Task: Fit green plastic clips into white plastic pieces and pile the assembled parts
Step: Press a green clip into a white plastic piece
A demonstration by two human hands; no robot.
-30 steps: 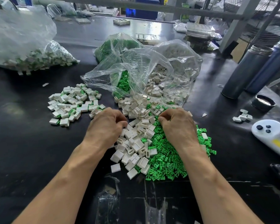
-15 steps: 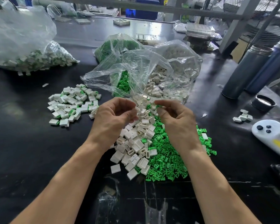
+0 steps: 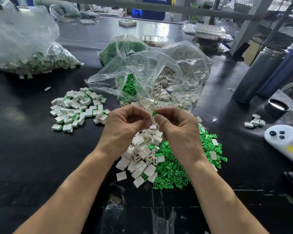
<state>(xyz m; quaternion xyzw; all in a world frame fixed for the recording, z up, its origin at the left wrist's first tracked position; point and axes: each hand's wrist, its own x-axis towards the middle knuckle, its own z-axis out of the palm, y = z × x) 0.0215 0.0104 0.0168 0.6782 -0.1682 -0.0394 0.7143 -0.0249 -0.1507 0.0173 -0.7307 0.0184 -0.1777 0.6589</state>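
Your tabletop (image 3: 32, 157) is glossy black. On it, green clips (image 3: 176, 173) and white pieces (image 3: 142, 152) look like smooth plastic; behind them, the bag (image 3: 159, 68) is thin, crinkled clear film.

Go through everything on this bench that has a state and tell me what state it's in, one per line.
Left hand: raised above the piles, fingers curled; what it holds is hidden.
Right hand: raised, pinching a green clip.
Clear bag: open, white pieces spilling out.
Assembled pile: loose heap on the table.
Bag at far left: lying full of assembled parts.
Black lid: off, lying flat.
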